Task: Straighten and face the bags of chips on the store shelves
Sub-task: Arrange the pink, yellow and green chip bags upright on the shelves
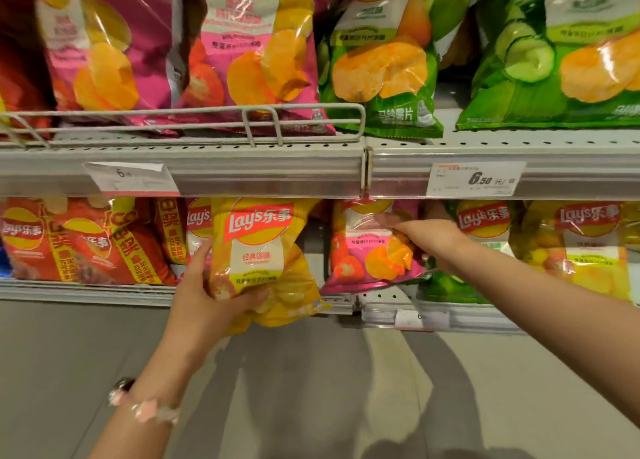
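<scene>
The left hand [211, 295] holds a yellow bag [263, 261] off the lower shelf [86, 292], the right hand [420, 231] grips a tilted pink bag [370, 250], so both still need straightening.

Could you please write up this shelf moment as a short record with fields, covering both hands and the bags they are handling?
left hand: grips the yellow bag at its lower left, thumb across the front
yellow bag: logo facing out, tilted, bottom hanging past the lower shelf edge
right hand: holds the pink bag near its top
pink bag: on the lower shelf, leaning, bottom corner kicked out
upper shelf: pink and green bags standing, price tag reads 6.50
status: both bags not yet straightened
</scene>
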`<state>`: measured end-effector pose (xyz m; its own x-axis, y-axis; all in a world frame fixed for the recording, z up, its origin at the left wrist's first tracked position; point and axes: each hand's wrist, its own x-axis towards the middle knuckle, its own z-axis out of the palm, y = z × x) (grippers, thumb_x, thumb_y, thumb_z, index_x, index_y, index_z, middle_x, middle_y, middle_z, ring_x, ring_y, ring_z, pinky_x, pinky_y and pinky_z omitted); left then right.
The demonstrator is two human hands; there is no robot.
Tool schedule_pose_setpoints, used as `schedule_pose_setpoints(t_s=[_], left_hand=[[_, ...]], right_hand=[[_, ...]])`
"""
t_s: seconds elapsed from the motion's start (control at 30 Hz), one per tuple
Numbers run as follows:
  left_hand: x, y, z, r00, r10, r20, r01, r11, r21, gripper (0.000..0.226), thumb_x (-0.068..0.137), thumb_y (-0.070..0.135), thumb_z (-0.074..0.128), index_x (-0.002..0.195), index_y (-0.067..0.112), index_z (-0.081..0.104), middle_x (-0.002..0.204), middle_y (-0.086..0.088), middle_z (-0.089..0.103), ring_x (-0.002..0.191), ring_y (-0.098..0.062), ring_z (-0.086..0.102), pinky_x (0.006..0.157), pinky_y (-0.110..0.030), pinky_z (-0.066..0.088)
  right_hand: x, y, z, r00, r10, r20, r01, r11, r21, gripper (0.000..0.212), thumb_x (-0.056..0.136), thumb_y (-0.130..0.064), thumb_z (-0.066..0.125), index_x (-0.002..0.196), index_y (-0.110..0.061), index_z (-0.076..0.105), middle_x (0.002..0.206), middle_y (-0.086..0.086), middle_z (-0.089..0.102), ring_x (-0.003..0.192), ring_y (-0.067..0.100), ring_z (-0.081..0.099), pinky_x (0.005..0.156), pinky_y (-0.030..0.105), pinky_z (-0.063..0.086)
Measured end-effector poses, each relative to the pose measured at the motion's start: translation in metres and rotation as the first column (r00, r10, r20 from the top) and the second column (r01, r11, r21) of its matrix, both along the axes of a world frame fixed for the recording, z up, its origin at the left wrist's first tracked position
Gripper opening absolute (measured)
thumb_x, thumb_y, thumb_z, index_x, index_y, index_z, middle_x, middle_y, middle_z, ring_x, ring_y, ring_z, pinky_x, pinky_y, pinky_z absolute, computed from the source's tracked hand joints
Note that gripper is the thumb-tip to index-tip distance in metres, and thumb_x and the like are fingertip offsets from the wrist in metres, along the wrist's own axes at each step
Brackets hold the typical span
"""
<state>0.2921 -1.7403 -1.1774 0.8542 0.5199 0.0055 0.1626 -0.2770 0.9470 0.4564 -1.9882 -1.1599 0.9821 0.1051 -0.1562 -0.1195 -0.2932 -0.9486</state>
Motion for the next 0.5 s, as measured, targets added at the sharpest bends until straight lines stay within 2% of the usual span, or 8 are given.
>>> schedule_pose_setpoints(t_s=[0.07,0.1,0.13,0.2,0.33,0.4,0.5], left_hand=[[-0.009,0.01,0.003,1.0,0.0,0.015,0.0,1.0,-0.006,0.114,0.043,0.017,0.094,0.142,0.027,0.04,0.125,0.002,0.061,0.107,-0.011,0.06,0.088,-0.038,0.051],[-0.012,0.013,0.004,0.999,-0.005,0.032,0.005,1.0,-0.005,0.115,0.039,0.027,0.092,0.142,0.028,0.04,0.125,0.003,0.061,0.107,-0.011,0.061,0.089,-0.041,0.052],[-0.013,0.016,0.005,0.999,-0.012,0.047,0.012,1.0,-0.004,0.117,0.035,0.035,0.09,0.141,0.029,0.041,0.126,0.003,0.062,0.109,-0.011,0.061,0.09,-0.044,0.052],[-0.015,0.019,0.005,0.997,-0.015,0.076,0.015,1.0,-0.003,0.118,0.032,0.041,0.086,0.141,0.03,0.041,0.127,0.003,0.061,0.112,-0.011,0.061,0.091,-0.045,0.052],[-0.011,0.023,0.002,0.996,-0.019,0.092,0.02,1.0,-0.007,0.118,0.032,0.042,0.087,0.14,0.033,0.041,0.129,0.004,0.06,0.114,-0.015,0.06,0.092,-0.051,0.051],[-0.008,0.022,0.001,0.996,-0.016,0.09,0.016,1.0,0.003,0.116,0.034,0.039,0.089,0.14,0.033,0.041,0.13,0.003,0.059,0.115,-0.016,0.059,0.093,-0.052,0.051],[-0.005,0.016,0.001,0.996,-0.016,0.083,0.016,1.0,0.01,0.112,0.039,0.023,0.092,0.139,0.032,0.043,0.124,0.005,0.062,0.111,-0.013,0.061,0.092,-0.046,0.052]], right_hand=[[0.002,0.022,-0.008,0.994,0.086,-0.061,-0.084,0.996,0.027,0.046,0.074,-0.029,0.08,0.113,-0.018,0.059,0.115,0.001,0.065,0.097,0.019,0.064,0.076,0.022,0.054],[0.002,0.034,-0.012,0.986,0.12,-0.118,-0.119,0.993,0.014,0.051,0.076,-0.034,0.078,0.12,-0.016,0.058,0.121,0.003,0.063,0.106,0.021,0.063,0.086,0.025,0.051],[0.004,0.045,-0.018,0.978,0.135,-0.157,-0.138,0.99,-0.004,0.058,0.076,-0.038,0.076,0.126,-0.015,0.054,0.123,0.003,0.061,0.112,0.022,0.06,0.089,0.025,0.047],[0.009,0.066,-0.03,0.984,0.134,-0.121,-0.137,0.99,-0.021,0.072,0.073,-0.041,0.078,0.133,-0.014,0.048,0.125,0.003,0.061,0.115,0.021,0.058,0.089,0.025,0.045],[0.017,0.093,-0.05,0.995,0.084,-0.051,-0.086,0.995,-0.04,0.079,0.071,-0.035,0.081,0.137,-0.013,0.043,0.13,0.008,0.058,0.121,0.025,0.054,0.103,0.035,0.043],[0.022,0.098,-0.058,0.997,0.048,-0.054,-0.051,0.997,-0.051,0.078,0.072,-0.034,0.081,0.137,-0.012,0.043,0.131,0.009,0.057,0.121,0.028,0.054,0.103,0.039,0.044],[0.028,0.096,-0.063,0.993,0.066,-0.1,-0.073,0.995,-0.065,0.081,0.076,-0.036,0.078,0.141,-0.01,0.037,0.138,0.012,0.052,0.125,0.03,0.051,0.104,0.041,0.043]])
